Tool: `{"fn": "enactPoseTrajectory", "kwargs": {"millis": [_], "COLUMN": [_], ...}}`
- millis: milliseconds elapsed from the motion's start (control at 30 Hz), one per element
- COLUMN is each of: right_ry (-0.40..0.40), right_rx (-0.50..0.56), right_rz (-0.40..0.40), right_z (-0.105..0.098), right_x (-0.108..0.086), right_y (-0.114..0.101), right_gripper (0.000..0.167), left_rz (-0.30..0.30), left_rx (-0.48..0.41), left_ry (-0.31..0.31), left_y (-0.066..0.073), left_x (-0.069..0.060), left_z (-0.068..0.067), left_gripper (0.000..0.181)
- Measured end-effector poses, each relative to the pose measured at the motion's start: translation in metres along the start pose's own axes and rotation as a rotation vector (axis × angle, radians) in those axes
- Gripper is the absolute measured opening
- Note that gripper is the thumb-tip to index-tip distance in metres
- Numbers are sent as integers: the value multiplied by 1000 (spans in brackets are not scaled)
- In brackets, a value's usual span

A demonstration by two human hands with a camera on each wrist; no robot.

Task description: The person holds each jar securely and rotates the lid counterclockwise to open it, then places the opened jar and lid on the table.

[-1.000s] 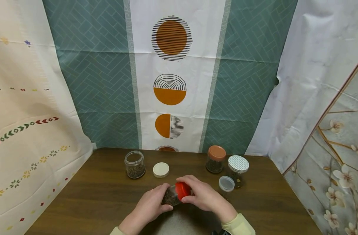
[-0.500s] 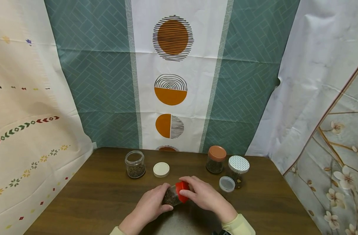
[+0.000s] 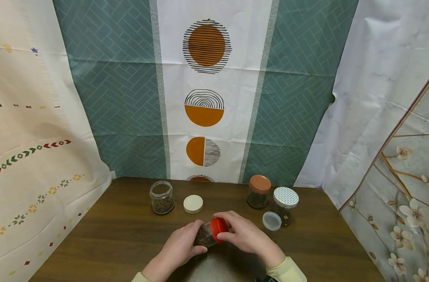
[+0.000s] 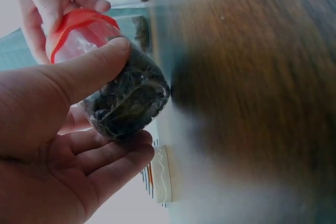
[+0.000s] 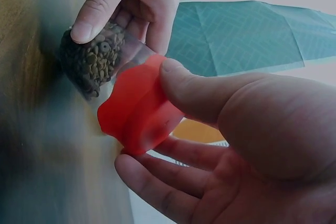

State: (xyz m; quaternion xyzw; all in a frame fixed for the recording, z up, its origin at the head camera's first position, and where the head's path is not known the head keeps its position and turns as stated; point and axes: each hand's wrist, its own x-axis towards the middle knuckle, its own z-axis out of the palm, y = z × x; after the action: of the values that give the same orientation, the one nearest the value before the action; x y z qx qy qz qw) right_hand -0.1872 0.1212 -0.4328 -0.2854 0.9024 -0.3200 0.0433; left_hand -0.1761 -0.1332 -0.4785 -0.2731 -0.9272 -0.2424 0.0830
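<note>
A clear jar [image 3: 204, 236] part-filled with small dark brown pieces lies tilted on its side above the near middle of the table, its red lid [image 3: 219, 230] pointing right. My left hand [image 3: 179, 244] grips the jar's body, thumb on one side and fingers beneath, as the left wrist view shows. With the thumb and fingers of my right hand [image 3: 245, 235] I hold the rim of the red lid, which has a wavy edge [image 5: 137, 106] in the right wrist view. Lid and jar are together; how tightly the lid sits I cannot tell.
At the back left stands a lidless jar [image 3: 162, 199] with dark contents, next to a flat cream lid [image 3: 193, 203]. On the right are a jar with a brown lid [image 3: 260, 184], one with a white patterned lid [image 3: 285, 196] and a smaller one with a translucent lid [image 3: 271, 221].
My right thumb and fingers have shifted slightly on the red lid, up and then a little back down. The left hand and the jar stay in place.
</note>
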Motion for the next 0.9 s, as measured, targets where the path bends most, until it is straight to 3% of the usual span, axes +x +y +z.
{"fn": "enactPoseTrajectory", "kwargs": {"millis": [267, 900], "right_ry": [-20, -10], "right_rx": [7, -21], "right_rz": [7, -63], "right_z": [-2, -3], "right_x": [0, -2], "right_y": [0, 2], "right_gripper": [62, 62], "left_rz": [-2, -5], "left_rx": [2, -4], "left_ry": [-1, -9], "left_y": [0, -1], "left_x": [0, 1], "left_z": [0, 0], "left_gripper": [64, 64]}}
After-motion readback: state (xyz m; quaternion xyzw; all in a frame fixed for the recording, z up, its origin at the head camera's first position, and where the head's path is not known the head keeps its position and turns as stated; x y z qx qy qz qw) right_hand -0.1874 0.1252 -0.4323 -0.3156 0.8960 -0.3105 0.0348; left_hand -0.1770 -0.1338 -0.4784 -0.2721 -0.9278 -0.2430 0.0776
